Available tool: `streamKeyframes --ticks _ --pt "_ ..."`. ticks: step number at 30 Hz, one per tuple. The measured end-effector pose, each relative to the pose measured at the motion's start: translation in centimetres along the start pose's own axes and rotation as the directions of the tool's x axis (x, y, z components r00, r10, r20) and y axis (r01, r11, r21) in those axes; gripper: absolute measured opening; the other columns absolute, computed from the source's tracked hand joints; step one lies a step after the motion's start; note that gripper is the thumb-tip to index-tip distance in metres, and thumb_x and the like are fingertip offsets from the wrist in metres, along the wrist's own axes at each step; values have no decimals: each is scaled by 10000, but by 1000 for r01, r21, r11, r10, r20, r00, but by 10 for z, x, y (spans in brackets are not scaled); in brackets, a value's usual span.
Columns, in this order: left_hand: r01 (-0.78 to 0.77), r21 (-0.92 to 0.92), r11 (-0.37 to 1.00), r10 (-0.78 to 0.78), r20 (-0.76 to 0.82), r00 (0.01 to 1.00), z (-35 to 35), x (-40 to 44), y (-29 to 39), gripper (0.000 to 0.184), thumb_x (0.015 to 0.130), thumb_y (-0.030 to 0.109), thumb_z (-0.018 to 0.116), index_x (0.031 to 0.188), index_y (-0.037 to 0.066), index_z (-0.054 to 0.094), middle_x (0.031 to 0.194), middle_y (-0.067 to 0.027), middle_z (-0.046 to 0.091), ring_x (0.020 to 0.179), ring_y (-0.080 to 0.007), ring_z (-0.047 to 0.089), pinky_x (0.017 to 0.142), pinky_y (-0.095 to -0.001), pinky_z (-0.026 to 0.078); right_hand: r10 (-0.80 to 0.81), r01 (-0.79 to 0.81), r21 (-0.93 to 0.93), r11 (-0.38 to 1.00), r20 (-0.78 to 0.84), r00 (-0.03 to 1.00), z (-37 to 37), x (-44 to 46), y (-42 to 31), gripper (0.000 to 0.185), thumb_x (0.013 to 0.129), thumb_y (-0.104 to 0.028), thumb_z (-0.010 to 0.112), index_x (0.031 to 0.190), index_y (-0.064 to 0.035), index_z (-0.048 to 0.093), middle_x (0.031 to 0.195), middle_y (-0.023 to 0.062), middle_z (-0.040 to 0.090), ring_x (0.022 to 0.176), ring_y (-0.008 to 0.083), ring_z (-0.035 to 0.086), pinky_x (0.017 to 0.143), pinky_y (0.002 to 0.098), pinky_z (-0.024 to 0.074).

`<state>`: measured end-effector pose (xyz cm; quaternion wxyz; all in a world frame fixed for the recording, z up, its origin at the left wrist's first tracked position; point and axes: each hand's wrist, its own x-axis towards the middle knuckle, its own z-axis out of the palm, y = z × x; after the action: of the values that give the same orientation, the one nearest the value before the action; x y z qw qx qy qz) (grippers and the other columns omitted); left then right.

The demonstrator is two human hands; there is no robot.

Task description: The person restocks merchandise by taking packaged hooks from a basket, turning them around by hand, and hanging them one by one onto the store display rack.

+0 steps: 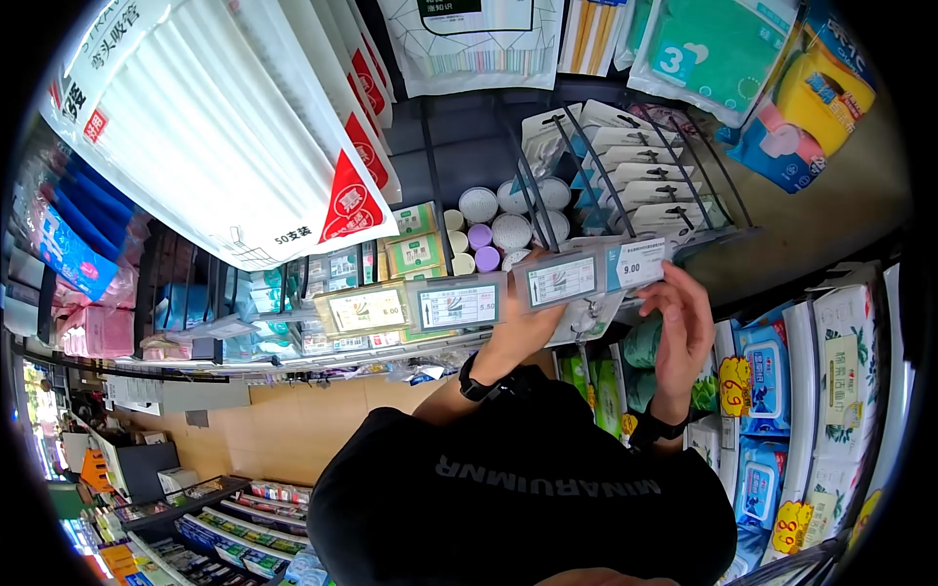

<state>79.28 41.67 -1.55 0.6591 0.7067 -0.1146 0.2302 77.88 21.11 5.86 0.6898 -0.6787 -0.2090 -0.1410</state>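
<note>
My left hand reaches up behind the row of clear label holders, its fingers hidden by them. Beside it hangs a label holder with a white card. At the right end of the row, my right hand has its fingertips on the edge of a price label reading 9.00. A white hanging package shows below the labels, between my hands. Two more labels, one yellowish and one white, sit to the left. Black bands circle both wrists.
Metal hooks carry white-carded packs above the labels. Round-topped containers stand behind. A large straw pack hangs upper left. Blue wipes packs line the right shelf. Tan floor and a lower shelf show at lower left.
</note>
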Motion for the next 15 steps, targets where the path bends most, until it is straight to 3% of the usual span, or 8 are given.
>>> streamKeyframes --ticks 2,3,6,8,12,14,15 --pt "223 -141 965 -221 25 975 1 -3 5 314 855 56 732 1155 -25 688 1142 -249 697 1076 -385 678 924 -427 533 3 -3 -4 1000 -6 1000 1 0 0 413 1039 -169 558 1377 67 541 1083 146 683 984 157 632 812 286 483" --pt "224 -141 964 -222 25 975 1 -3 5 314 855 56 732 1155 -25 688 1142 -249 697 1076 -385 678 924 -427 533 4 -4 -6 1000 -11 1000 1 0 0 416 1039 -172 559 1377 68 540 1080 146 684 982 156 631 812 286 483" --pt "212 -145 966 -211 25 977 2 -3 -2 333 843 45 742 1160 -36 680 1139 -253 697 1075 -387 678 925 -428 533 5 -6 -15 1000 -19 1000 2 0 0 423 1041 -186 560 1378 69 539 1069 148 685 968 154 626 813 287 482" --pt "-38 17 999 38 1 999 2 -4 -18 291 892 31 759 1168 -19 682 1102 -95 730 1009 -161 685 873 -304 545 5 -5 -16 1000 -19 1000 3 -1 0 425 1042 -190 560 1378 70 538 1066 148 686 962 153 624 812 286 481" --pt "-31 64 997 32 -18 999 6 0 -13 264 886 27 761 1135 -15 684 1126 -92 716 1025 -157 669 898 -306 532 13 -13 -11 1000 -25 1000 3 -2 0 436 1042 -210 558 1371 75 542 1053 150 688 947 158 618 802 293 482" --pt "-21 -42 999 19 -36 999 7 4 -6 360 789 38 772 1133 -12 679 1051 -208 677 1028 -417 657 848 -462 536 30 -28 46 999 -39 999 4 0 -1 447 1040 -222 559 1369 79 543 1068 152 683 952 166 621 792 299 483" --pt "-15 -47 999 13 -35 999 7 6 -4 360 789 38 772 1133 -12 679 1051 -208 677 1028 -417 657 848 -462 536 44 -38 108 993 -52 998 3 0 -2 458 1037 -235 559 1367 83 544 1083 153 679 957 174 624 783 305 485"
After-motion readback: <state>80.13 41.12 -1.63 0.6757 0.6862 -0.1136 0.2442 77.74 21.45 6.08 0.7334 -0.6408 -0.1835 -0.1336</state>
